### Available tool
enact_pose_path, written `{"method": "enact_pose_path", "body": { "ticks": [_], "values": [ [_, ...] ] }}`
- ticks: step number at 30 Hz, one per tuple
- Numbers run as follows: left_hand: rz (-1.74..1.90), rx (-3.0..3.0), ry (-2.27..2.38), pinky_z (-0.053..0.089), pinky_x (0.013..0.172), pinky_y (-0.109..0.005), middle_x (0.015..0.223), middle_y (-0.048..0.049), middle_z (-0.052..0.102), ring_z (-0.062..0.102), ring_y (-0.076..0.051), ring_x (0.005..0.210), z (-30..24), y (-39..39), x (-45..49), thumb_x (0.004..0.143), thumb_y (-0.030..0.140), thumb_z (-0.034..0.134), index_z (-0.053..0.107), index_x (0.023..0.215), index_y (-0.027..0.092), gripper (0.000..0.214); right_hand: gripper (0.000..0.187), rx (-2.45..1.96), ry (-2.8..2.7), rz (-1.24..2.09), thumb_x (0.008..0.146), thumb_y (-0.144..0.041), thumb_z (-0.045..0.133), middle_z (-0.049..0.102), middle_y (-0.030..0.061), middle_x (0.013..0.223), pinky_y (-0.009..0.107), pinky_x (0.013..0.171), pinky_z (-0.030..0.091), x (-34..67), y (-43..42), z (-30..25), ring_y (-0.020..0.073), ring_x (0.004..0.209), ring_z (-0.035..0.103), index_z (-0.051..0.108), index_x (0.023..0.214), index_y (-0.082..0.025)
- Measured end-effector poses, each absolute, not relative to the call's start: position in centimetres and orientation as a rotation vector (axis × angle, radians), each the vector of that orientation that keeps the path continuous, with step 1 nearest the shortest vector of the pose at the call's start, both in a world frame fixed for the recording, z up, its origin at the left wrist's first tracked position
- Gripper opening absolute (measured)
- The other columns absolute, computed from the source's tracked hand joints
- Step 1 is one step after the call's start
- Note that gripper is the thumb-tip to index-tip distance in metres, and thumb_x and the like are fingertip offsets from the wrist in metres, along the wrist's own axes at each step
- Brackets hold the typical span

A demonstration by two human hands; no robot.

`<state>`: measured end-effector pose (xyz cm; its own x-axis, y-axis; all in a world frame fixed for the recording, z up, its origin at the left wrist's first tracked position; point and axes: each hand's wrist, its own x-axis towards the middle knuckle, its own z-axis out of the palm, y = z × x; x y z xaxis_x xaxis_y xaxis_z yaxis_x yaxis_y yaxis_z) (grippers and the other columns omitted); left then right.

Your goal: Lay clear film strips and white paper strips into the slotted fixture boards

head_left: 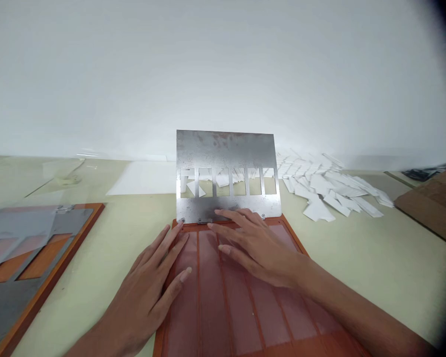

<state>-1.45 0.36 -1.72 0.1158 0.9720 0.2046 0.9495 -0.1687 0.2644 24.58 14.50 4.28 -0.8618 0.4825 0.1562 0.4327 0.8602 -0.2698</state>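
Observation:
In front of me lies an orange-brown board with long parallel strips covered by a clear, slightly pinkish film. A metal plate with a row of rectangular windows stands raised at the board's far edge, joined there by small hinges. My left hand rests along the board's left edge, fingers stretched out and spread. Across the upper middle of the board lies my right hand, its fingers extended flat over the strips near the hinges. Neither hand grips anything.
Many cut white paper pieces lie heaped behind and right of the plate. A white sheet is at the back left. A second board with a grey metal plate and clear film sits at left. A brown cardboard box stands at right.

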Motion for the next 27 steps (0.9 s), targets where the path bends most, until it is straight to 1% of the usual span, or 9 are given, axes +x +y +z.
{"method": "enact_pose_path", "body": {
  "ticks": [3, 6, 7, 9, 13, 16, 18, 23, 27],
  "values": [
    [0.474, 2.298, 2.015, 0.042, 0.121, -0.06, 0.175, 0.0037, 0.016, 0.023, -0.032, 0.16, -1.6, 0.5, -1.4, 0.108, 0.051, 0.04, 0.009, 0.166, 0.039, 0.067, 0.049, -0.724, -2.718, 0.273, 0.11, -0.039, 0.041, 0.045, 0.0067, 0.162, 0.055, 0.118, 0.039, 26.6, 14.4, 5.5, 0.0297, 0.145, 0.041, 0.044, 0.158, -0.031],
    [0.494, 2.284, 2.041, 0.045, 0.12, -0.058, 0.174, 0.0044, 0.017, 0.025, -0.03, 0.159, -1.4, 0.3, -1.4, 0.107, 0.054, 0.039, 0.008, 0.166, 0.039, 0.068, 0.051, -0.786, -2.572, 0.165, 0.109, -0.032, 0.044, 0.053, 0.005, 0.155, 0.051, 0.119, 0.038, 30.9, 13.9, 5.7, 0.0273, 0.143, 0.047, 0.039, 0.16, -0.034],
    [0.498, 2.281, 2.048, 0.046, 0.119, -0.057, 0.174, 0.0046, 0.018, 0.026, -0.029, 0.159, -1.4, 0.3, -1.4, 0.107, 0.055, 0.038, 0.008, 0.166, 0.039, 0.068, 0.05, -0.851, -2.492, 0.114, 0.108, -0.033, 0.045, 0.055, 0.0037, 0.152, 0.049, 0.118, 0.039, 32.6, 13.7, 5.3, 0.0269, 0.14, 0.05, 0.042, 0.158, -0.036],
    [0.502, 2.308, 2.051, 0.048, 0.117, -0.056, 0.174, 0.005, 0.019, 0.028, -0.029, 0.158, -1.4, 0.3, -1.5, 0.108, 0.054, 0.038, 0.01, 0.166, 0.039, 0.066, 0.045, -0.977, -2.353, 0.076, 0.107, -0.033, 0.047, 0.057, 0.0029, 0.149, 0.044, 0.113, 0.044, 36.1, 13.1, 4.0, 0.0261, 0.135, 0.054, 0.05, 0.152, -0.036],
    [0.484, 2.419, 2.026, 0.051, 0.114, -0.057, 0.174, 0.0054, 0.017, 0.027, -0.03, 0.158, -1.7, 0.4, -1.7, 0.108, 0.052, 0.038, 0.016, 0.165, 0.041, 0.062, 0.032, -1.177, -2.212, 0.157, 0.107, -0.035, 0.048, 0.064, 0.0019, 0.137, 0.038, 0.103, 0.052, 40.7, 12.5, 0.1, 0.0233, 0.124, 0.063, 0.062, 0.136, -0.035],
    [0.469, 2.433, 2.016, 0.05, 0.114, -0.057, 0.174, 0.0061, 0.017, 0.027, -0.03, 0.158, -1.8, 0.4, -1.7, 0.108, 0.051, 0.038, 0.017, 0.165, 0.041, 0.061, 0.029, -1.164, -2.232, 0.252, 0.108, -0.033, 0.048, 0.066, 0.0017, 0.133, 0.037, 0.104, 0.052, 41.6, 12.6, -1.8, 0.0214, 0.122, 0.064, 0.063, 0.133, -0.035],
    [0.462, 2.408, 2.02, 0.048, 0.116, -0.057, 0.174, 0.0064, 0.018, 0.026, -0.029, 0.159, -1.8, 0.3, -1.7, 0.108, 0.051, 0.037, 0.016, 0.165, 0.042, 0.061, 0.029, -1.158, -2.246, 0.308, 0.108, -0.032, 0.048, 0.065, 0.002, 0.135, 0.038, 0.107, 0.051, 41.5, 12.7, -2.2, 0.0208, 0.124, 0.062, 0.062, 0.134, -0.034],
    [0.423, 2.348, 2.007, 0.04, 0.121, -0.061, 0.174, 0.0075, 0.018, 0.024, -0.028, 0.16, -1.9, 0.6, -2.0, 0.107, 0.055, 0.037, 0.012, 0.165, 0.044, 0.064, 0.033, -1.163, -2.235, 0.378, 0.109, -0.034, 0.047, 0.062, 0.0025, 0.14, 0.04, 0.111, 0.048, 41.0, 12.7, -2.1, 0.021, 0.13, 0.057, 0.056, 0.14, -0.034],
    [0.435, 2.25, 1.977, 0.033, 0.124, -0.064, 0.174, 0.0098, 0.016, 0.018, -0.029, 0.161, -2.2, 0.4, -1.9, 0.106, 0.057, 0.037, 0.011, 0.164, 0.048, 0.064, 0.033, -1.165, -2.205, 0.419, 0.109, -0.038, 0.046, 0.062, 0.0038, 0.14, 0.043, 0.114, 0.046, 40.8, 12.8, -1.9, 0.0228, 0.132, 0.056, 0.059, 0.139, -0.032]
  ]
}}
